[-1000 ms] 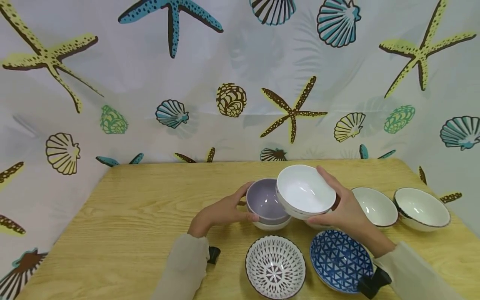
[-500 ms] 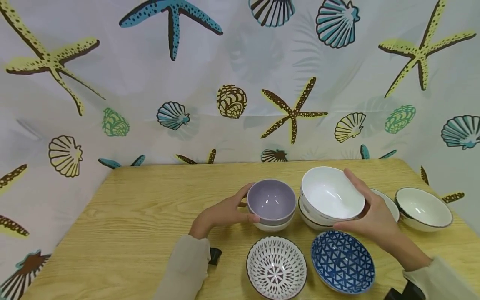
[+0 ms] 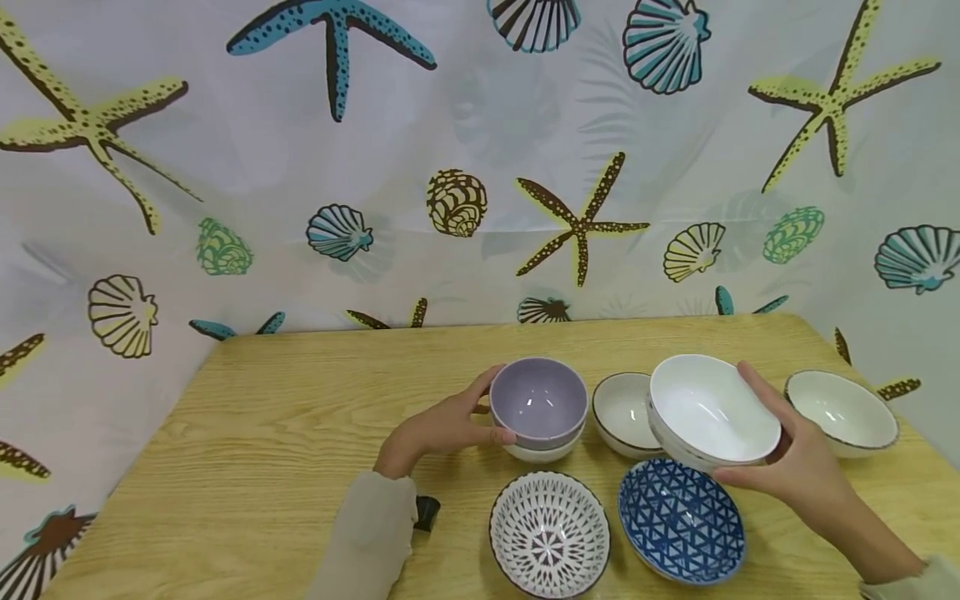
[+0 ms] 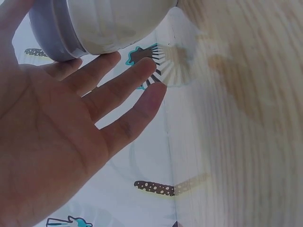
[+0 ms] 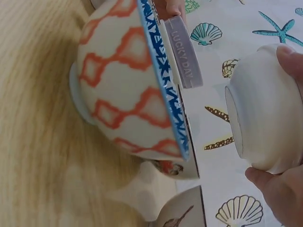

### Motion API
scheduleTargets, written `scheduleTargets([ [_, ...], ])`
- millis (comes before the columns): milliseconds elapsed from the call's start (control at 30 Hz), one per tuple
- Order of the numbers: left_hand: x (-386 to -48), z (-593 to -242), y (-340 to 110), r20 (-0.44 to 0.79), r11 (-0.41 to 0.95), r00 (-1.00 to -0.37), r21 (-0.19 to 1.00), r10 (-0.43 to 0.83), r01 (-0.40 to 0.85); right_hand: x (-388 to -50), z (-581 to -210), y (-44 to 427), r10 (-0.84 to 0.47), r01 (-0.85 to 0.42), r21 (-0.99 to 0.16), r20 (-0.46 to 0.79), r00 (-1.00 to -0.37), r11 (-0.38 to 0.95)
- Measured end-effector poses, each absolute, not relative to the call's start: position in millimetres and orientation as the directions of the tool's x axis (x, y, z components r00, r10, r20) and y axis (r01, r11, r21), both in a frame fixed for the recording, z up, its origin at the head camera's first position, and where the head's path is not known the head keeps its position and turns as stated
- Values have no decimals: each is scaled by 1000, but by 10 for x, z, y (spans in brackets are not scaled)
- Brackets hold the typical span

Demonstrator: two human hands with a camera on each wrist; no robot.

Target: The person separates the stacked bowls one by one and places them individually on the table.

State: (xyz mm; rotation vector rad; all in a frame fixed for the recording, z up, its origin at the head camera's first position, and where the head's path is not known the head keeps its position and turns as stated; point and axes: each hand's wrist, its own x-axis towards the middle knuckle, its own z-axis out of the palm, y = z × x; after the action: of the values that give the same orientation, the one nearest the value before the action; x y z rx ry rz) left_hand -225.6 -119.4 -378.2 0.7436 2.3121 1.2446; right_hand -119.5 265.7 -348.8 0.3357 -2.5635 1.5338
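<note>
My left hand [image 3: 446, 429] holds the left side of a purple bowl [image 3: 538, 400], thumb at its front and forefinger behind. That bowl sits on a cream bowl [image 3: 542, 454]. In the left wrist view some fingers touch the purple bowl [image 4: 52, 28] and the lower fingers hang free beside the cream bowl [image 4: 118, 23]. My right hand [image 3: 810, 458] grips a white bowl [image 3: 712, 408] by its right side, thumb in front. It is tilted and held above the table; the right wrist view shows its pale underside [image 5: 267, 109].
A dark-rimmed cream bowl [image 3: 622, 408] stands between the stack and the held bowl; another [image 3: 840, 408] stands far right. In front are a brown-and-white patterned bowl [image 3: 550, 533] and a blue patterned bowl [image 3: 682, 521]. A shell-print cloth [image 3: 405, 275] hangs behind the wooden table [image 3: 285, 417].
My right hand has carried the white bowl rightward from beside the purple bowl, uncovering one cream bowl and covering another. The left hand stays on the purple bowl.
</note>
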Motion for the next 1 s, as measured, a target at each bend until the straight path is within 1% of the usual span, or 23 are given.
scheduleTargets([
  [100, -2254, -3776, -1199, -103, 463, -777, 848, 621, 258, -1167, -3540, 2726, -102, -242, -854, 220, -970, 460],
  [333, -2248, -3774, -1203, -101, 465, -772, 844, 627, 267, -1083, -3628, 2879, -29, -172, -825, 185, -982, 539],
  [433, -2248, -3770, -1200, -99, 464, -773, 844, 627, 269, -1038, -3663, 2926, -13, -154, -828, 175, -984, 540],
  [733, -2255, -3762, -1198, -112, 475, -780, 842, 616, 254, -858, -3784, 3110, 71, -48, -797, 113, -991, 602],
  [1000, -2245, -3748, -1211, -102, 463, -772, 846, 628, 265, -762, -3938, 3259, 92, -47, -789, 130, -987, 613],
])
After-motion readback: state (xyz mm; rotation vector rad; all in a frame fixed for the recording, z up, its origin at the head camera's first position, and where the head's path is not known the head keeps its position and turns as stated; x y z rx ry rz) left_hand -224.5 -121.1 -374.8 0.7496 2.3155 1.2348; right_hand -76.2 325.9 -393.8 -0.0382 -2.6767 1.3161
